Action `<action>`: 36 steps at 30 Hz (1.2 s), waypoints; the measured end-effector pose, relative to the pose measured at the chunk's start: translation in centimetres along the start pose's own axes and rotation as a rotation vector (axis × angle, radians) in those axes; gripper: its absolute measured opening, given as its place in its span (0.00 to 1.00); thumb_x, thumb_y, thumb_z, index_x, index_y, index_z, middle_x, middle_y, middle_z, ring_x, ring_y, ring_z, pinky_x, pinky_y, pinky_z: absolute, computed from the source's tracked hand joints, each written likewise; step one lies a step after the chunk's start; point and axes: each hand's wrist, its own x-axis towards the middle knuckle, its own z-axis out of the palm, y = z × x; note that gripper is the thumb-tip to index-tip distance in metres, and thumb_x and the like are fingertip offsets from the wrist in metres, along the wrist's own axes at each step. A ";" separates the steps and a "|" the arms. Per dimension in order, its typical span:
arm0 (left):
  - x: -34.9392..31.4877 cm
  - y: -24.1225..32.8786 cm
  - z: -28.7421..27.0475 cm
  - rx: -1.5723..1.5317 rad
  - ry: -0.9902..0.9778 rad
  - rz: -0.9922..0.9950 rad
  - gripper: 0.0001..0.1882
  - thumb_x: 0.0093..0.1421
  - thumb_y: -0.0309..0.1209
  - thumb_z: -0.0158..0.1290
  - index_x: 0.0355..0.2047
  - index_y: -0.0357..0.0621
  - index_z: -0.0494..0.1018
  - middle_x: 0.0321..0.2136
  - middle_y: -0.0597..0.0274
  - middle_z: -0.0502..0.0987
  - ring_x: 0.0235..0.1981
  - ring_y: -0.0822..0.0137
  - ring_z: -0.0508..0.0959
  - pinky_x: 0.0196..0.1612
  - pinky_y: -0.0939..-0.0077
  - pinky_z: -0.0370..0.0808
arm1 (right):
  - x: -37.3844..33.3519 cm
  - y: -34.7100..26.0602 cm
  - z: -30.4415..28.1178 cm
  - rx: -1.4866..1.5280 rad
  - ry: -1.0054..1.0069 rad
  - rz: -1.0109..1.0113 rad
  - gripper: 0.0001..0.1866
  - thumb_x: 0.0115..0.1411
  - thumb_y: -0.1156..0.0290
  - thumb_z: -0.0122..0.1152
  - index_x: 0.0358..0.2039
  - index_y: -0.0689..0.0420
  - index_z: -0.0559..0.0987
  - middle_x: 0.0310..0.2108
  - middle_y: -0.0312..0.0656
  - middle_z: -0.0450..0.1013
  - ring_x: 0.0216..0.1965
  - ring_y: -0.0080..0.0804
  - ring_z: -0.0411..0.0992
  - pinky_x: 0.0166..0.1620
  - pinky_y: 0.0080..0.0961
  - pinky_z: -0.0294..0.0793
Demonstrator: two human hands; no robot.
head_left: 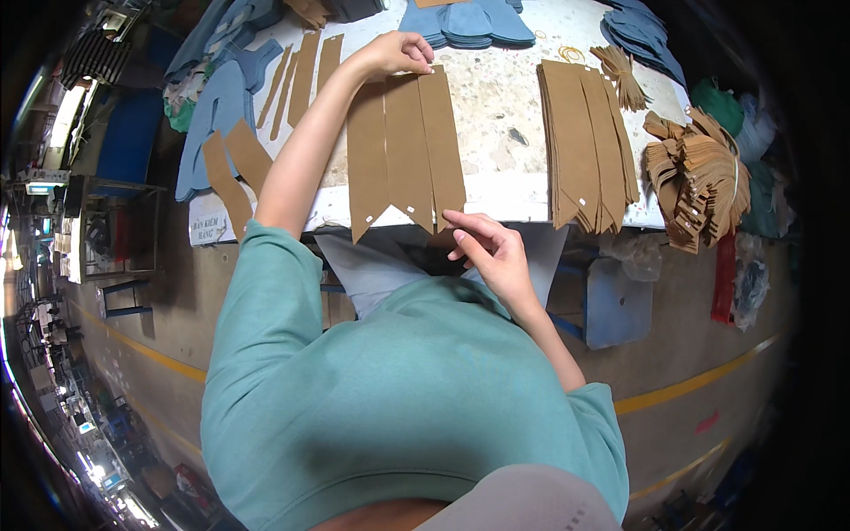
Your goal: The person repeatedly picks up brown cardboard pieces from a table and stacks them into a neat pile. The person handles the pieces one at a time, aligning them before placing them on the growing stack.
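Note:
Three brown fabric strips [407, 150] with notched or pointed lower ends lie side by side in front of me, their tips hanging past the table's near edge. Small white stickers mark these ends. My left hand [396, 55] reaches over to the far end, fingers curled and tips pinched at the top of the rightmost strip [443, 133]. Down at that strip's near end is my right hand [496, 257], its index finger stretched out to touch the lower edge. The thumb stands apart from it, and the other fingers are loosely bent.
To the right lies a thick pile of brown strips [580, 142], with a fanned brown bundle [695, 177] beyond it. Blue fabric pieces [469, 25] are stacked at the back and left. Rubber bands [571, 55] lie on the white table [496, 115]. A blue stool [620, 301] stands below.

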 end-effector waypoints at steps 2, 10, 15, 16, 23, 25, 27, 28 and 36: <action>0.0 -0.1 0.2 0.049 0.005 0.014 0.14 0.54 0.28 0.62 0.40 0.39 0.75 0.29 0.66 0.80 0.33 0.77 0.77 0.36 0.83 0.71 | -0.1 0.1 -0.1 -0.008 0.010 -0.024 0.15 0.64 0.74 0.55 0.51 0.59 0.77 0.42 0.38 0.74 0.31 0.21 0.75 0.33 0.16 0.76; -0.8 0.8 0.8 0.202 0.027 0.008 0.13 0.53 0.31 0.64 0.36 0.40 0.76 0.25 0.71 0.74 0.28 0.79 0.72 0.33 0.84 0.69 | -1.3 -0.9 -0.6 -0.150 0.043 0.031 0.18 0.63 0.75 0.55 0.53 0.60 0.75 0.42 0.42 0.77 0.28 0.21 0.76 0.32 0.16 0.76; -0.3 1.4 0.3 0.232 -0.060 -0.066 0.19 0.49 0.36 0.67 0.38 0.40 0.77 0.28 0.67 0.77 0.31 0.74 0.74 0.36 0.79 0.71 | -0.9 -0.9 -0.2 0.092 0.013 0.096 0.19 0.62 0.76 0.55 0.55 0.57 0.74 0.41 0.43 0.78 0.28 0.20 0.77 0.33 0.17 0.76; -0.2 1.4 0.4 0.243 -0.052 -0.008 0.18 0.49 0.35 0.67 0.36 0.39 0.76 0.28 0.67 0.77 0.31 0.74 0.73 0.35 0.79 0.71 | -0.9 -0.9 -0.2 0.008 0.033 0.067 0.20 0.62 0.76 0.55 0.55 0.56 0.73 0.41 0.42 0.78 0.27 0.21 0.77 0.33 0.17 0.76; 0.5 0.9 -0.3 0.128 -0.188 -0.092 0.12 0.54 0.31 0.64 0.35 0.40 0.75 0.25 0.76 0.72 0.28 0.81 0.68 0.33 0.84 0.67 | -1.2 -0.9 -0.6 -0.088 -0.005 0.075 0.21 0.62 0.72 0.57 0.56 0.56 0.74 0.39 0.43 0.78 0.27 0.23 0.78 0.34 0.18 0.76; 0.7 0.8 -0.5 0.153 -0.193 -0.083 0.12 0.55 0.31 0.63 0.36 0.40 0.75 0.27 0.74 0.75 0.29 0.80 0.71 0.37 0.84 0.69 | -0.9 -0.9 -0.6 0.017 -0.027 0.148 0.21 0.62 0.72 0.58 0.56 0.57 0.74 0.39 0.44 0.78 0.27 0.23 0.78 0.34 0.18 0.76; 0.7 1.0 -0.7 0.148 -0.192 -0.073 0.11 0.56 0.31 0.62 0.36 0.39 0.75 0.28 0.73 0.76 0.31 0.80 0.72 0.38 0.84 0.70 | -1.2 -1.1 -0.8 -0.035 0.005 0.067 0.18 0.63 0.72 0.57 0.54 0.59 0.75 0.39 0.41 0.77 0.29 0.22 0.77 0.35 0.17 0.76; 0.9 1.3 -0.8 0.090 -0.198 -0.037 0.10 0.57 0.31 0.62 0.36 0.40 0.76 0.27 0.73 0.75 0.31 0.80 0.72 0.38 0.84 0.70 | -1.3 -1.3 -1.0 -0.091 0.026 0.024 0.18 0.64 0.72 0.55 0.54 0.59 0.75 0.41 0.40 0.76 0.31 0.22 0.77 0.36 0.17 0.76; 6.6 8.6 2.2 -0.039 -0.033 0.281 0.16 0.58 0.33 0.62 0.44 0.41 0.75 0.32 0.72 0.78 0.35 0.81 0.75 0.43 0.84 0.70 | -4.3 -4.3 -6.1 -0.117 0.407 -0.260 0.14 0.64 0.75 0.54 0.50 0.63 0.78 0.40 0.40 0.76 0.32 0.21 0.75 0.37 0.15 0.73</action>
